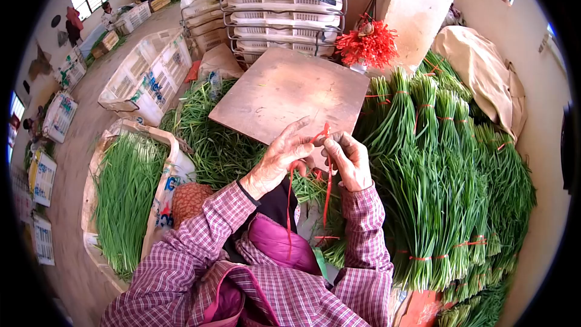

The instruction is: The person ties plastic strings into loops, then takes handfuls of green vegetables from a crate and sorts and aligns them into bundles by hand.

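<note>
My left hand [283,156] and my right hand [349,160] are raised close together over the near edge of a square board [296,88]. Both pinch a thin red tie strip [327,200], stretched between the fingertips, with loose ends hanging toward my lap. Each hand has its fingers closed on the strip. To the right of my right hand stand many bundles of long green chives [436,188], bound with red ties. Loose chives [212,139] lie in a heap left of the board, beyond my left hand.
A white crate [175,175] filled with chives stands at my left. Behind it is another white crate [148,66]. Stacked crates [281,9] rise behind the board, beside a hanging red bunch of strips [366,42]. A tan cloth [478,66] covers greens by the right wall. People sit far back left.
</note>
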